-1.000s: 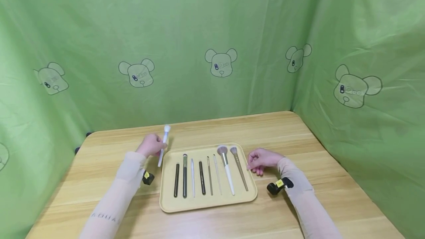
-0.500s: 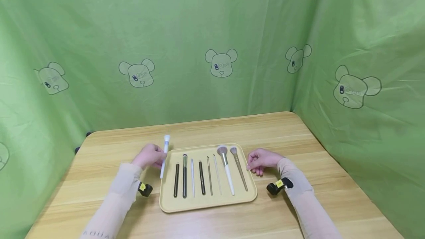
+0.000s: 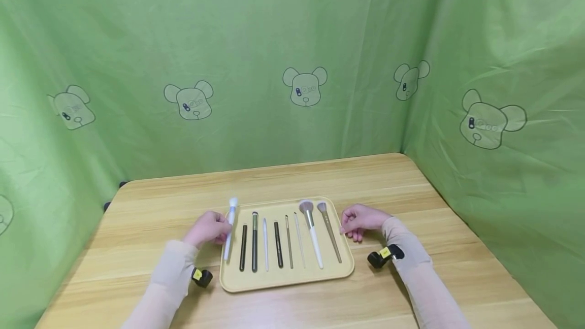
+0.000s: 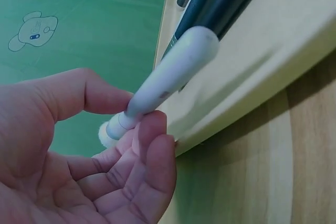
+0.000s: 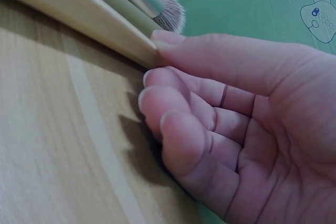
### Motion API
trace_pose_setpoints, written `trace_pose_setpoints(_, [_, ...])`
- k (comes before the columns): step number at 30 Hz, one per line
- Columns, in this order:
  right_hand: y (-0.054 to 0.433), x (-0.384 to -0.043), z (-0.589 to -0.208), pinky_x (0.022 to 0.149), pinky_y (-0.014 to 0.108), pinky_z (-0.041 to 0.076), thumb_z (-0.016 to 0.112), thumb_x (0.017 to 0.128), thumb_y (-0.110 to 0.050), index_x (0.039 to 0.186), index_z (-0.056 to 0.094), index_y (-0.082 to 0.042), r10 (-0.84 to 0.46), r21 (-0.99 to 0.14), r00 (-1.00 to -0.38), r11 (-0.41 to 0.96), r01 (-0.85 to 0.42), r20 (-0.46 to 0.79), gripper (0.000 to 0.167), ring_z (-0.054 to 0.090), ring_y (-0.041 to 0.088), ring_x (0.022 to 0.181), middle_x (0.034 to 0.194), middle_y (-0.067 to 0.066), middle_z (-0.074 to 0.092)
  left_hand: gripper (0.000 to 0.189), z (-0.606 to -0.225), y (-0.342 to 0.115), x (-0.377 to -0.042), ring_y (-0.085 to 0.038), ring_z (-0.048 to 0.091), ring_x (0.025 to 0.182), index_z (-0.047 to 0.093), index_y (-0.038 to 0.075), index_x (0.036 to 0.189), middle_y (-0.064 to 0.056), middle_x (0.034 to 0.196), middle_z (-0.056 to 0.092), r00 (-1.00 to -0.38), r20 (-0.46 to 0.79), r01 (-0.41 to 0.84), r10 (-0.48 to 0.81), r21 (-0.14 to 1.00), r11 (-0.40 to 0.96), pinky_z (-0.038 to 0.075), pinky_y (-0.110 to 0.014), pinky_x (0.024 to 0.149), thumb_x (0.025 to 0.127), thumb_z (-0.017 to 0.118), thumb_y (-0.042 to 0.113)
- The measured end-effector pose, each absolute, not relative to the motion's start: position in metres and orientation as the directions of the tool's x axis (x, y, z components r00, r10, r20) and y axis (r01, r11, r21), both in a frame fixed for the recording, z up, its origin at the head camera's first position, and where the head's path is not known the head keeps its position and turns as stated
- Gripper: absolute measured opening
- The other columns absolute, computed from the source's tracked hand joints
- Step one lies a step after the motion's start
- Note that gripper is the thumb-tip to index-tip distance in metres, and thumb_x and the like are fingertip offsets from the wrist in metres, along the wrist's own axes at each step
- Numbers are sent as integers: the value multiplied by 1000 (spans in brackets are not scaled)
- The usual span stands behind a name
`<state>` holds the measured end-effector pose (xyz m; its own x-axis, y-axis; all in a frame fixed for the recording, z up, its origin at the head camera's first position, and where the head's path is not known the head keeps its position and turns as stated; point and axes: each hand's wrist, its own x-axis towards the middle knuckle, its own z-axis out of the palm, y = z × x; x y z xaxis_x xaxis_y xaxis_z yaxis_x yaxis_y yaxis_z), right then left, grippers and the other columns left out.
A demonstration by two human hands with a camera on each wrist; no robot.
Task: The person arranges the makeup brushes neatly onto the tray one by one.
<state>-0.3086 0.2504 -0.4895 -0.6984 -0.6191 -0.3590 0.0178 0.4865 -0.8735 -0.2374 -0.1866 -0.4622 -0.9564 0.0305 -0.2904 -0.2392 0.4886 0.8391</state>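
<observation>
My left hand (image 3: pixel 211 228) pinches a white makeup brush (image 4: pixel 173 69) between thumb and fingers at the tray's left edge. Its pale bristles (image 3: pixel 233 201) point away from me and the handle end slopes towards me. At the opposite side, my right hand (image 3: pixel 363 221) grips the rim of the yellow tray (image 5: pixel 113 22), thumb on top and fingers curled below. Several brushes lie side by side in the tray, among them a black-handled brush (image 3: pixel 254 242), a large fluffy brush with a white handle (image 3: pixel 315 240) and a brown brush (image 3: pixel 330 232).
The tray stands on a wood-grain table (image 3: pixel 388 182). Green curtains (image 3: pixel 247 39) with bear drawings hang behind and at both sides. Black wrist cameras (image 3: pixel 202 277) are strapped to both sleeves.
My left hand has brought the white brush towards me and slightly right, from beyond the tray's far left corner to over its left edge. My right hand has stayed at the rim.
</observation>
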Motion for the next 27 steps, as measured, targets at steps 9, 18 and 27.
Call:
trace_pose_setpoints(9, [250, -308, -490, 47, 19, 52, 71, 85, -11, 82, 56, -3, -617, -872, -702, 490, 12, -356, 16, 56, 8, 49, 65, 2, 62, 8, -456, -175, -225, -15, 57, 58, 58, -1, 78, -7, 67, 59, -972, -234, -203, -26, 776, 597, 59, -28, 56, 79, 66, 0])
trace_pose_setpoints(18, [251, -309, -490, 48, 19, 52, 70, 86, -11, 83, 56, -3, -616, -869, -702, 495, 8, -357, 17, 56, 8, 50, 65, 2, 62, 11, -451, -167, -220, -12, 52, 48, 58, 2, 69, -6, 59, 58, -976, -217, -164, -12, 698, 697, 52, -22, 47, 76, 67, -2])
trace_pose_setpoints(27, [251, -308, -490, 47, 19, 52, 70, 86, -10, 81, 56, -4, -623, -875, -698, 483, 11, -353, 15, 56, 7, 49, 64, 1, 61, 8, -449, -158, -223, -14, 55, 45, 60, 0, 70, -9, 57, 60, -977, -211, -143, -18, 595, 791, 53, -24, 44, 73, 66, -5])
